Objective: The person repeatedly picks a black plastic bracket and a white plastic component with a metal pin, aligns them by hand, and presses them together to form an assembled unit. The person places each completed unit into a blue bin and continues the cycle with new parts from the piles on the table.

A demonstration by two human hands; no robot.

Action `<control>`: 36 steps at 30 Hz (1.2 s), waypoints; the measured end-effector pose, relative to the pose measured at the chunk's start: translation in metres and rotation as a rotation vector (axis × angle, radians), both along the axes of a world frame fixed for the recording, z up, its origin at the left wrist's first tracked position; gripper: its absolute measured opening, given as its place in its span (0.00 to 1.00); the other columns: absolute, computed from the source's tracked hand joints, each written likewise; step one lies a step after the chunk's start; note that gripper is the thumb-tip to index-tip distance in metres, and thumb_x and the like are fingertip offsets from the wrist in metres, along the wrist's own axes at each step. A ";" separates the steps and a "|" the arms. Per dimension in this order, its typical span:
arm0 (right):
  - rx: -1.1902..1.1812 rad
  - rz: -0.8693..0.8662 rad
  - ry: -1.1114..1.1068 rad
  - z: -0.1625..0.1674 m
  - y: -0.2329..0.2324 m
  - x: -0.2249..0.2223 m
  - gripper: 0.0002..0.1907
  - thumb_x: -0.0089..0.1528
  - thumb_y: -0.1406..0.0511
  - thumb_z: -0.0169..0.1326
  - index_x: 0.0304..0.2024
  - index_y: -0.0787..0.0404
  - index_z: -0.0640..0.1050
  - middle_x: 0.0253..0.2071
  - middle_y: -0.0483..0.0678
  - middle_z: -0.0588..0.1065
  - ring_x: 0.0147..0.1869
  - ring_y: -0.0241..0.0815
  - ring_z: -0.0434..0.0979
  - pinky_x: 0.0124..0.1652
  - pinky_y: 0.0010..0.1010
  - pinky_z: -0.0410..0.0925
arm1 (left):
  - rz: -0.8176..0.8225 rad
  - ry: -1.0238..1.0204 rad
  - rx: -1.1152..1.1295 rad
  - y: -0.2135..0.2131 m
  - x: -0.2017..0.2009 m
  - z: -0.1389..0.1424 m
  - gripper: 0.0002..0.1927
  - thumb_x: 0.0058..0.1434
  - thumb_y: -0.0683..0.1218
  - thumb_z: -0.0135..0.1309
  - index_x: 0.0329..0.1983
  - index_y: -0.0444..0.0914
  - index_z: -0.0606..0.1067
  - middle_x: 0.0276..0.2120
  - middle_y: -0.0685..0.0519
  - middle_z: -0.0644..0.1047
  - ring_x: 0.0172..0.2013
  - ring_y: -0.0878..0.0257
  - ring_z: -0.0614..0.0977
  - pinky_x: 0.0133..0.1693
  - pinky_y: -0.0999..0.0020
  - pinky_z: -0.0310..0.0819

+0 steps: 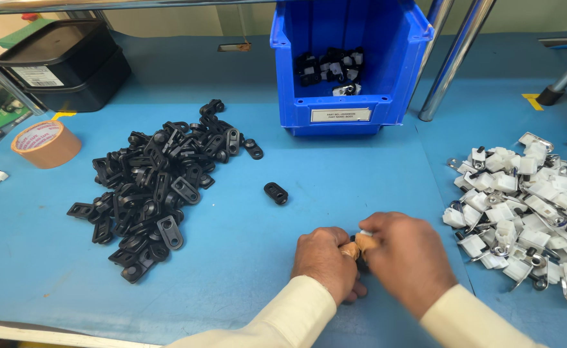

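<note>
- Head view: the left hand (325, 258) and right hand (403, 254) were pressed together, both clenched on a small black-and-white part (361, 241), mostly hidden, just above the blue table (245, 258).
- A few joined parts (332, 71) were seen in the blue bin (348, 96).
- Large heaps of black pieces (154, 187) and white clips (531, 206) were left unassembled, so most work was judged undone.

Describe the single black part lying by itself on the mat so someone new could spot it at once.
Start at the blue bin at the back of the blue mat. Just in front of its left corner, right of the black parts heap, lies the lone black clip. Unlike its neighbours, it touches nothing, sitting apart on bare mat beyond the hands.
</note>
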State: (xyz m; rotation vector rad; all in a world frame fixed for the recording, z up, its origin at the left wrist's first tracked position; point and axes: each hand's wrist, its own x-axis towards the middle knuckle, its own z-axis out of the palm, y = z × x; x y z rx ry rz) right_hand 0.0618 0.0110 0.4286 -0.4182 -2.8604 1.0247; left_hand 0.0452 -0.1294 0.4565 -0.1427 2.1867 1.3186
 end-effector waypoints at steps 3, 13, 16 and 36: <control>-0.507 -0.222 -0.112 0.000 0.004 -0.008 0.11 0.58 0.72 0.57 0.44 0.66 0.83 0.31 0.50 0.82 0.29 0.38 0.77 0.29 0.30 0.70 | -0.018 0.139 -0.027 0.008 0.011 -0.001 0.15 0.60 0.32 0.50 0.47 0.37 0.80 0.32 0.47 0.82 0.25 0.58 0.86 0.25 0.68 0.82; -0.596 -0.289 -0.113 0.002 0.003 0.004 0.14 0.57 0.74 0.54 0.43 0.66 0.85 0.30 0.49 0.80 0.25 0.33 0.71 0.25 0.27 0.66 | 0.112 -0.219 0.313 0.007 0.008 -0.019 0.08 0.65 0.43 0.59 0.37 0.36 0.71 0.36 0.48 0.83 0.33 0.60 0.88 0.32 0.63 0.87; -0.637 -0.282 -0.113 0.002 0.004 0.008 0.14 0.58 0.74 0.53 0.44 0.65 0.85 0.31 0.48 0.79 0.24 0.34 0.65 0.23 0.28 0.59 | 0.191 -0.230 0.287 0.008 0.010 -0.021 0.04 0.64 0.40 0.56 0.39 0.36 0.73 0.37 0.50 0.82 0.33 0.58 0.89 0.32 0.62 0.88; -0.950 -0.286 -0.392 -0.001 0.032 0.017 0.11 0.65 0.63 0.55 0.41 0.66 0.80 0.35 0.48 0.80 0.29 0.33 0.74 0.23 0.24 0.58 | 0.289 -0.256 0.423 -0.003 0.025 -0.016 0.25 0.64 0.32 0.50 0.59 0.46 0.62 0.40 0.43 0.80 0.32 0.56 0.86 0.32 0.65 0.86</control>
